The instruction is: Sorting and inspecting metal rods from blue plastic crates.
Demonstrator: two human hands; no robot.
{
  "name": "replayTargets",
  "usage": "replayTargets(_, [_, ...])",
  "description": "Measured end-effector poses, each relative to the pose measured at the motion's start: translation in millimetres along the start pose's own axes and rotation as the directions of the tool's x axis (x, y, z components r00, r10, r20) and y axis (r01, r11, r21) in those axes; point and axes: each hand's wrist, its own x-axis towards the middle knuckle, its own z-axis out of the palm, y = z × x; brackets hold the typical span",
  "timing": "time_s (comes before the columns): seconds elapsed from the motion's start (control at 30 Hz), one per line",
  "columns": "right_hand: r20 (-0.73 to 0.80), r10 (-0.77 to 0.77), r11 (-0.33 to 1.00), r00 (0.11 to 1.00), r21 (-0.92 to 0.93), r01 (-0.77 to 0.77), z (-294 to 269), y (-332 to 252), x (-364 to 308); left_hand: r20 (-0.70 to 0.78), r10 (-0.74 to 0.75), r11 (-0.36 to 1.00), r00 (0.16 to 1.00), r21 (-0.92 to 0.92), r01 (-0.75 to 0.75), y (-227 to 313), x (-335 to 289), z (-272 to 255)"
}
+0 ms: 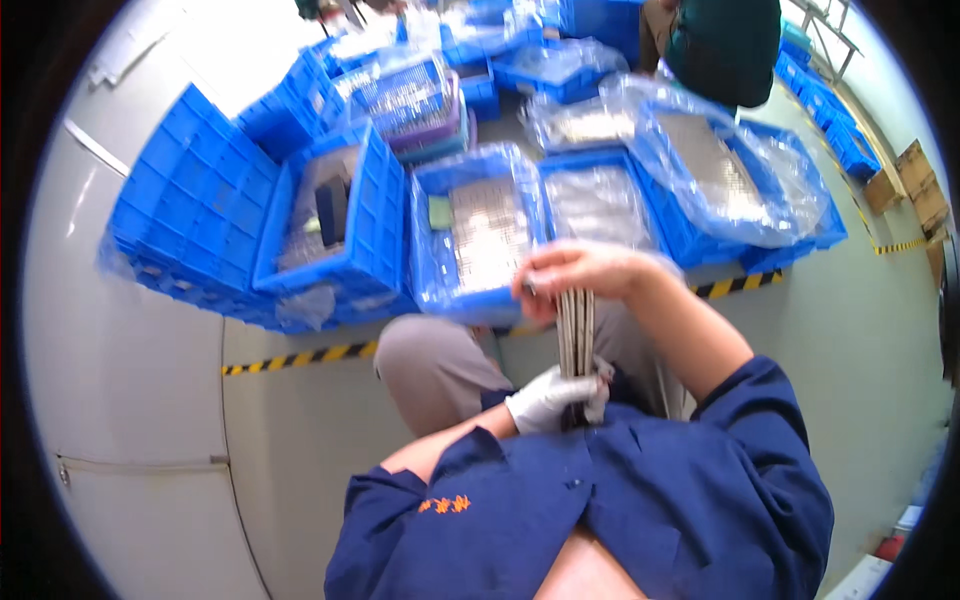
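Observation:
My left hand (548,402), in a white glove, is closed around the lower end of a stack of thin, flat, greyish strips (576,335). The stack stands upright in front of my body, its layers showing as narrow light and dark lines. Above its upper end is my bare right hand (590,272), slightly blurred, with the fingers curled to the left. A small dark bit shows at those fingertips; I cannot make out what it is. Just beyond, a blue crate (420,285) lined with clear plastic contains rows of small shiny metallic pieces (488,232) and a green slip (439,212).
More blue crates stand left (190,190) and right (690,225), several with plastic liners (800,205). A dark object (331,211) lies in one left crate. Black-and-yellow tape (300,360) crosses the floor. Another person (722,50) is at the far right. A white cabinet (130,380) stands left.

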Motion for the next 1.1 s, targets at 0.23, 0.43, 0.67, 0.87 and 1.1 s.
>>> replayTargets(0.23, [-0.544,-0.293,0.739,0.786,0.393,0.547,-46.2,22.8,-8.1,-0.077,0.048,0.982,0.996,-0.181,-0.061,10.3,1.4,4.4])
replayTargets(0.43, [-0.530,0.094,0.845,0.843,0.491,0.214,-10.9,87.6,-40.7,-0.128,-0.015,0.974,0.992,-0.227,-0.014,6.9,7.3,1.4])
replayTargets(0.67, [-0.355,-0.050,0.981,0.934,0.160,0.113,33.5,79.3,-31.0,-0.083,-0.059,0.995,0.995,-0.084,0.052,5.0,9.1,-4.1])
replayTargets(0.87, [-0.369,0.077,0.934,0.926,0.351,0.062,30.6,84.9,-19.9,-0.050,-0.049,0.997,0.998,-0.068,0.045,3.8,7.4,-12.0])
replayTargets(1.1, [-0.698,-0.016,0.904,0.716,0.296,0.309,1.5,58.8,-17.6,0.045,0.022,0.871,0.999,-0.492,0.003,2.2,0.9,-22.4])
